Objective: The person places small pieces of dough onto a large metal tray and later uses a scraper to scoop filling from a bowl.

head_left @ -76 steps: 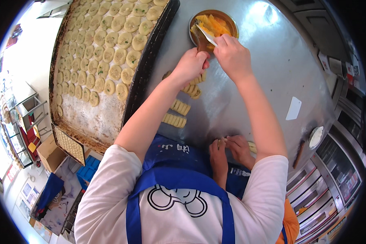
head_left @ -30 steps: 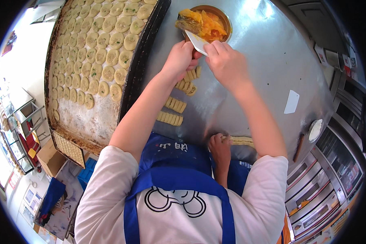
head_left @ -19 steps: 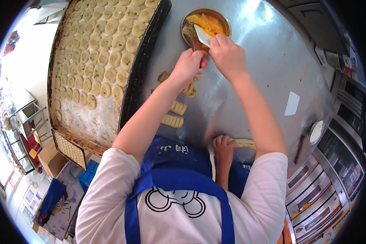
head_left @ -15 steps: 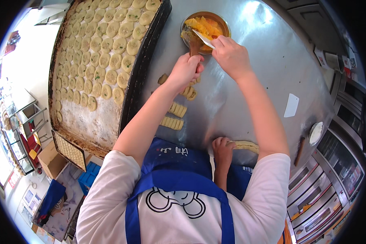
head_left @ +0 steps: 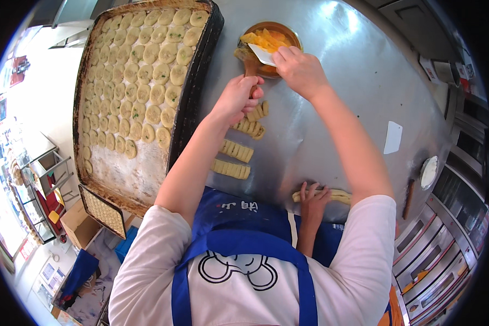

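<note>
My left hand [head_left: 238,98] is wrapped round the handle of a wooden brush [head_left: 250,64], whose head rests at the near left rim of a round metal bowl [head_left: 297,39]. In that bowl lies a bright yellow-orange mass [head_left: 267,39], wet-looking and lumpy. A white scraper [head_left: 263,55] is pinched in my right hand [head_left: 300,71]; its blade lies over the bowl beside the brush head, and I cannot tell whether they touch. Closest to my left hand are short rows of sliced dough [head_left: 250,128] on the metal table [head_left: 331,125].
On the left, a large dark-rimmed tray [head_left: 193,87] carries many flat round dough pieces. Another person's hand [head_left: 313,200] presses on a dough roll [head_left: 339,196] by the near edge. A second white scraper [head_left: 393,137], a stick [head_left: 408,198] and a white-filled bowl [head_left: 429,172] lie right.
The white scraper has turned from nearly edge-on to showing its flat face, tilted over the brush head. The other person's hand has shifted right along the dough roll. My view has shifted slightly.
</note>
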A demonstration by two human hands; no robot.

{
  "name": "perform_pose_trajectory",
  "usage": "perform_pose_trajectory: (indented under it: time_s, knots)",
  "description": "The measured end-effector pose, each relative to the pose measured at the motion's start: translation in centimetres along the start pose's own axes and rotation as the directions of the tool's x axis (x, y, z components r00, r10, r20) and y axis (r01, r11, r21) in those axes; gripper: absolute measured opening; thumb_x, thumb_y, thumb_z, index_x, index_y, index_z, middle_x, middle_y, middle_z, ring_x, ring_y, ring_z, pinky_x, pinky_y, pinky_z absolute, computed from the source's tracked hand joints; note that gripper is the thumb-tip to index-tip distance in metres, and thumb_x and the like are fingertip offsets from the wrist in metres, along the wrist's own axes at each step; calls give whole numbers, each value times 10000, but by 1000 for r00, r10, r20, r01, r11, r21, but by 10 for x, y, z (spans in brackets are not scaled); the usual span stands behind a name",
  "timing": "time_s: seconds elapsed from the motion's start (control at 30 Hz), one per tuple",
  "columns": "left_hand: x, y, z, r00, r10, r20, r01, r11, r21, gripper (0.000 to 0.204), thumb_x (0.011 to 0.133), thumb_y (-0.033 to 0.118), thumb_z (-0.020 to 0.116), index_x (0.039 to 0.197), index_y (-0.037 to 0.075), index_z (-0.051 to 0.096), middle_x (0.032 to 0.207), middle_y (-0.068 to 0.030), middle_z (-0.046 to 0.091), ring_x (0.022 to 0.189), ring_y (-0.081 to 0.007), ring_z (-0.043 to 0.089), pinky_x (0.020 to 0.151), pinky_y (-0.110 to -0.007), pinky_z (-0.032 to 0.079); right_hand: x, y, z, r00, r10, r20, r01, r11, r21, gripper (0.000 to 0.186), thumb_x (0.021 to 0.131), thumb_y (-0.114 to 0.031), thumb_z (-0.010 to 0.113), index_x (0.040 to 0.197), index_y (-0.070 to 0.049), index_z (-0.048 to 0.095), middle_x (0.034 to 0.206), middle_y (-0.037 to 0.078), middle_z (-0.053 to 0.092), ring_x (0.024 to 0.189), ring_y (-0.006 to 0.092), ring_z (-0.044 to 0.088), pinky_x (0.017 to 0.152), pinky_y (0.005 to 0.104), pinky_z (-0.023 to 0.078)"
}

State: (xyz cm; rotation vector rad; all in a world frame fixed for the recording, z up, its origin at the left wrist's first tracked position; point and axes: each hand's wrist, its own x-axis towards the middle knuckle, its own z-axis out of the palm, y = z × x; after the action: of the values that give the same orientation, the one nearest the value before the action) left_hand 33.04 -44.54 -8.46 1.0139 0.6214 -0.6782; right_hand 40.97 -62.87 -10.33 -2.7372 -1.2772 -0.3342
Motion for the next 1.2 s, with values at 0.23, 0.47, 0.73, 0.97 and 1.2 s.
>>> perform_pose_trajectory:
  time_s: [0.23, 0.47, 0.73, 0.97, 1.2]
  knots:
    - [-4, 0, -1, 997, -54, 48, 58, 996, -72, 145, 994, 193, 434, 1046, 65, 478, 678, 11, 458, 483, -49, 280, 432, -227, 203, -1, 16, 1, 1000, 12, 10, -12, 1000, 11, 36, 826, -83, 598, 860, -95, 605, 866, 12, 594, 836, 179, 627, 611, 323, 559]
    - [4, -15, 7, 998, 56, 4, -52, 956, -288, 154, 1014, 208, 419, 1039, 71, 486, 687, 5, 461, 484, -57, 275, 433, -223, 209, -18, 2, -26, 986, 153, -72, -145, 983, 109, 213, 760, -104, 696, 955, -114, 612, 872, -2, 591, 810, 181, 630, 599, 328, 543]
    - [4, -13, 23, 997, 25, 70, 17, 839, -544, 130, 1018, 206, 406, 976, 104, 476, 664, 22, 455, 477, -60, 262, 422, -220, 203, -33, -31, -21, 960, 268, -87, -261, 962, 86, 317, 700, -98, 752, 980, -118, 604, 863, -1, 575, 774, 178, 625, 596, 321, 532]
    - [2, -5, 33, 998, 38, -42, -52, 906, -419, 101, 988, 171, 416, 1006, 91, 475, 656, 9, 456, 473, -71, 268, 429, -232, 206, -27, -31, -6, 963, 261, -64, -262, 965, -9, 257, 728, -127, 722, 952, -118, 596, 837, 1, 554, 747, 178, 618, 564, 327, 535]
    - [-15, -13, 48, 999, 20, -44, -28, 981, -194, 129, 994, 173, 427, 1041, 70, 490, 677, 4, 464, 483, -58, 287, 434, -223, 214, -25, 1, 4, 931, 340, -132, -330, 939, 95, 82, 793, -111, 646, 871, -126, 623, 802, 14, 569, 744, 171, 633, 566, 346, 551]
